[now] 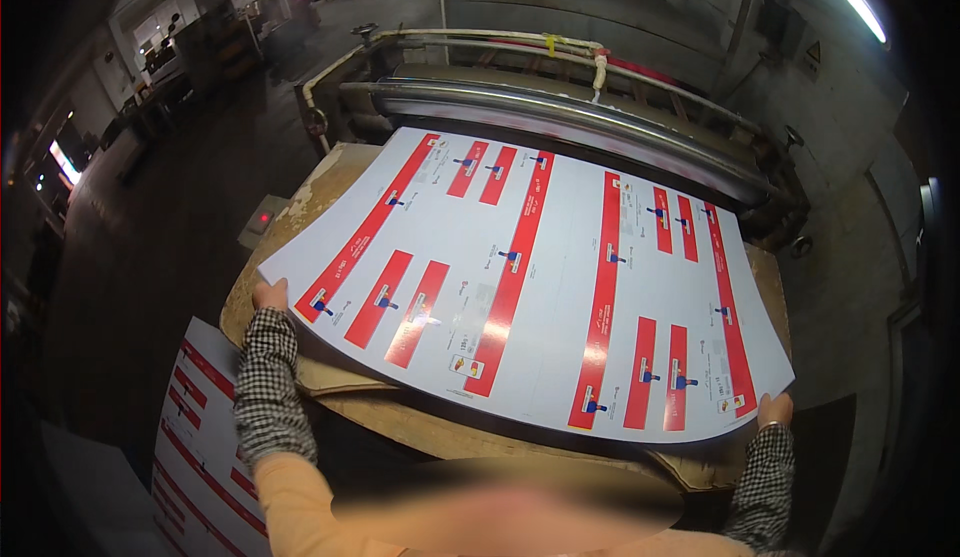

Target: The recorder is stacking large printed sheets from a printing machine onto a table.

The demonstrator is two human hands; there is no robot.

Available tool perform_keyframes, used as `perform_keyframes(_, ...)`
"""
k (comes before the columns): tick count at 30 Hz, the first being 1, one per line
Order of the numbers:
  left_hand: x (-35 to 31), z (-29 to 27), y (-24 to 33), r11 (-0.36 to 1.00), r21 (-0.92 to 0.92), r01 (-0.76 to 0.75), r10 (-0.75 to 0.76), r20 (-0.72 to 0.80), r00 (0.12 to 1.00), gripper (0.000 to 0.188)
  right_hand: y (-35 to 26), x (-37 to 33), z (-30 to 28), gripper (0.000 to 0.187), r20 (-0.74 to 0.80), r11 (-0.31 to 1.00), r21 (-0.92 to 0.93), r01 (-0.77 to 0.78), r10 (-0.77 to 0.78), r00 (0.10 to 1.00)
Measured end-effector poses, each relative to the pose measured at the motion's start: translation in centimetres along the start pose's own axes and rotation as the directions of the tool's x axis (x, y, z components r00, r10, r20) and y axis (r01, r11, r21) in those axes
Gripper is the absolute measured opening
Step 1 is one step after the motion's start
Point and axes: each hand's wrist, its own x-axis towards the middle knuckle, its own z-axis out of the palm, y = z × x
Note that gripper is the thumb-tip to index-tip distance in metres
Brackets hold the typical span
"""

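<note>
**Printed sheet (545, 287) stretching crosswise between your hands, roller (590, 127) straight ahead**

You are holding the printed sheet by its two near corners. Your left hand (271, 294) is closing on the left corner and your right hand (774, 409) on the right one; both are pinching the paper, with the fingers under it hidden from view. Neither hand is holding anything else.

The sheet is lying in front of you, mostly over a worn brown board (325, 179), and its longer side seems to be running left to right, from hand to hand. Its near edge is bowing down toward you in the middle and overhanging the board.

What seems to matter most is the far edge: it is running along the roller, roughly in line with it, and both are slanting from upper left to lower right. You cannot tell from here whether that edge is touching the roller or stopping just short. Your hands are gripping the opposite side, well apart from the roller, and neither is clearly nearer to it.

Below your left forearm, another sheet with red bars (195, 437) is lying lower down, apart from your hands.
</note>
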Motion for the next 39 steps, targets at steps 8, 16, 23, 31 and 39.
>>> perform_keyframes(8,-1.2,8.9,0.9,0.17,0.981,-0.097,0.313,0.04,0.949,0.039,-6.1,0.9,11.4,0.031,0.311,0.643,-0.758,0.11,0.208,0.927)
perform_keyframes(16,6.7,-0.8,-8.1,0.958,-0.098,0.27,-0.237,0.261,0.936,0.045,11.7,0.4,11.0,0.064,0.514,0.361,0.733,-0.577,0.261,0.817)
perform_keyframes(23,5.5,4.9,-11.9,0.86,-0.413,0.299,-0.324,0.01,0.946,0.054,9.0,0.5,16.7,0.073,0.473,-0.015,0.86,-0.511,0.401,0.784)
perform_keyframes(31,-2.7,9.0,-7.8,0.854,-0.146,0.5,-0.495,0.073,0.866,0.037,6.9,-1.7,13.6,0.076,0.185,0.333,0.784,-0.523,0.68,0.709)
perform_keyframes(39,-26.0,17.3,-10.1,0.394,-0.577,0.716,-0.018,0.774,0.633,0.038,10.1,0.5,18.6,0.083,0.138,0.455,0.725,-0.517,0.64,0.756)
